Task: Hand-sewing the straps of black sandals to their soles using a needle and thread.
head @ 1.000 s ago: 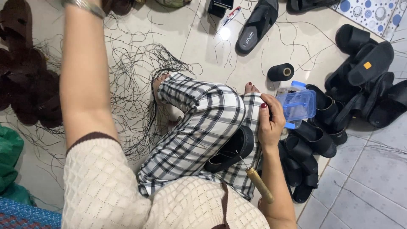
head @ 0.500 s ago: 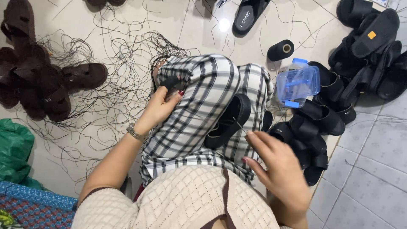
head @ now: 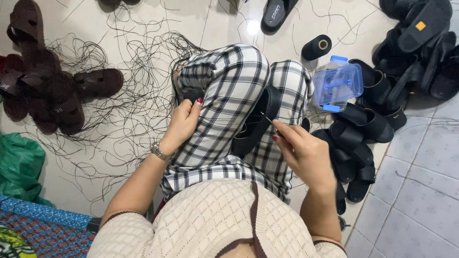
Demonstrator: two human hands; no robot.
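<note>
Since the earlier frame the left hand (head: 184,125) has slid down the outside of the checked trouser leg (head: 229,102), and the right hand (head: 306,155) has drawn up close to the black sandal (head: 258,122); the left hand's fingers curl around a small dark object at the knee, hard to identify; the right hand's fingers are pinched narrow at the sandal's edge, though what they grip is too small to tell; the sandal lies wedged between the legs; loose black thread (head: 129,95) sprawls over the floor; a clear blue-lidded box (head: 337,86) rests on piled black sandals (head: 368,129).
</note>
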